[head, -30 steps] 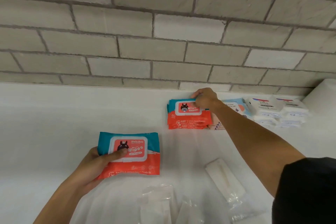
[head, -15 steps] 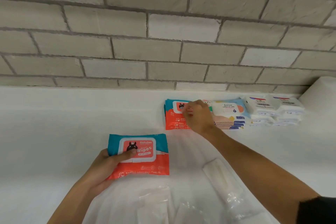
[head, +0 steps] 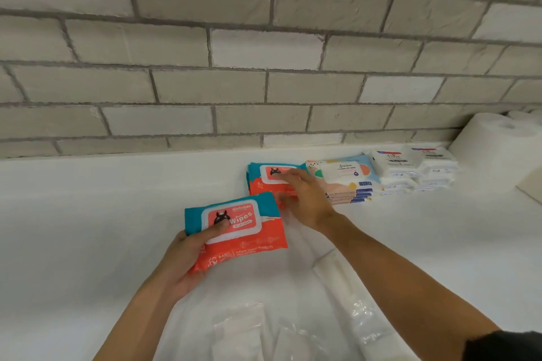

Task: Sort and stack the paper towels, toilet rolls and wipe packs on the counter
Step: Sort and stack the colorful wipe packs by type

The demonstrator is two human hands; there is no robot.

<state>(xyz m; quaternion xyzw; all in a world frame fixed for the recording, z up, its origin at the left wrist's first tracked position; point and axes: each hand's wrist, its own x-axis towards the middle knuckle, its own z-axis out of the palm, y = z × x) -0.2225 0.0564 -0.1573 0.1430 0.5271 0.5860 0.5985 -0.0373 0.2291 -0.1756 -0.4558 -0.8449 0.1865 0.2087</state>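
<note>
My left hand (head: 187, 255) grips an orange and teal wipes pack (head: 237, 228), thumb on its lid, above the white counter (head: 88, 214). A stack of matching orange and teal packs (head: 264, 179) lies by the wall. My right hand (head: 305, 199) hovers over the front of that stack with fingers spread and holds nothing. To the right lie a stack of blue and white wipe packs (head: 349, 179) and white tissue packs (head: 416, 167). A white paper towel roll (head: 498, 149) stands at the far right.
Clear-wrapped white packs (head: 346, 287) lie on the counter near the front, under my right forearm. A grey brick wall (head: 264, 67) rises behind the counter. The counter's left part is bare white surface.
My right hand has let go of the orange stack and pulled back toward me, fingers opening. My left hand has carried its pack up and right, closer to the stack.
</note>
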